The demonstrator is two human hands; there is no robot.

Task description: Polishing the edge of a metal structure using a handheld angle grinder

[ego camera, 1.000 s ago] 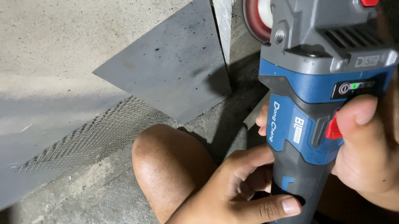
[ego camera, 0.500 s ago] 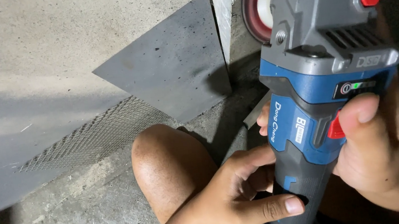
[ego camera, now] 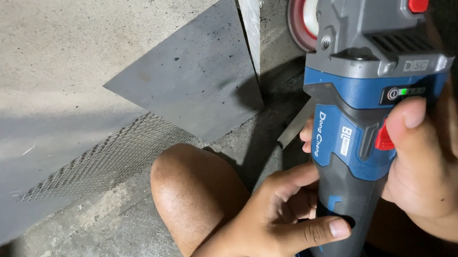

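Left hand: the left hand (ego camera: 284, 219) was wrapped around the lower grip of the grinder (ego camera: 368, 102), thumb laid across the grey handle, fingers curled behind it.
Right hand: the right hand (ego camera: 432, 169) clasped the blue body from the other side, its thumb resting just beside the red switch (ego camera: 384, 139).
Knee: a bare knee (ego camera: 193, 189) sat just left of the hands, close under the tool.
Grinder: it was held upright in both hands above the floor (ego camera: 83, 251), head pointing away, a green light lit on its body.
Handling: it looked heavy at the head, stiff and hard-shelled; the grey handle seemed the sure place to hold, with a second hand on the blue body to steady it.
Disc: the red disc (ego camera: 307, 7) at the far end was bare at its edge and looked best kept clear of fingers.
Mesh: a strip of metal mesh (ego camera: 107, 158) lay on the floor beyond the knee.
Sheet: a dark sheet (ego camera: 196, 86) lay farther off, touching the mesh.
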